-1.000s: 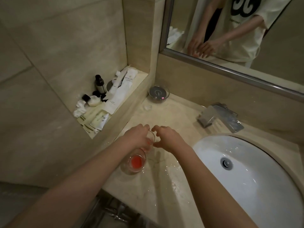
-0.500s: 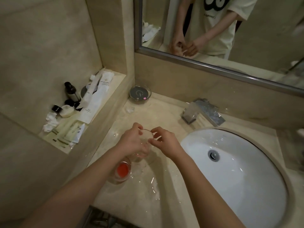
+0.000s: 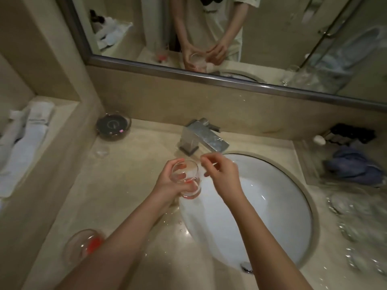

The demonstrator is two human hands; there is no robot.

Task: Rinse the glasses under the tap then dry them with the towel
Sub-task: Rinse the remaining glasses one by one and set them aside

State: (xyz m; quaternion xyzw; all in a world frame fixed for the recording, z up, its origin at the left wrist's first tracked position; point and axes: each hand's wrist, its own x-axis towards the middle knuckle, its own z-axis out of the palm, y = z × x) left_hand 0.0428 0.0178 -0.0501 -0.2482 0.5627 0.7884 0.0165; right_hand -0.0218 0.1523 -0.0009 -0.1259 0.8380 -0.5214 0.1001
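While your left hand [image 3: 169,183] wraps its fingers round a clear, round tumbler [image 3: 187,178], the glass sits tilted over the near-left rim of the white oval basin [image 3: 272,206], a faint reddish tint at its thick base. Your right hand [image 3: 222,174] hovers just right of the rim with fingers loosely curled, thumb and forefinger close together; whether they pinch anything you cannot tell through the blur. Just beyond the glass stands the squared chrome tap [image 3: 201,137], its flat spout reaching over the basin. A second clear glass [image 3: 83,245] with something red inside stands on the wet, glossy beige stone counter [image 3: 125,185] at near left. Far left sits a shallow glass dish [image 3: 113,126]. At far right lies a crumpled blue towel [image 3: 354,166].
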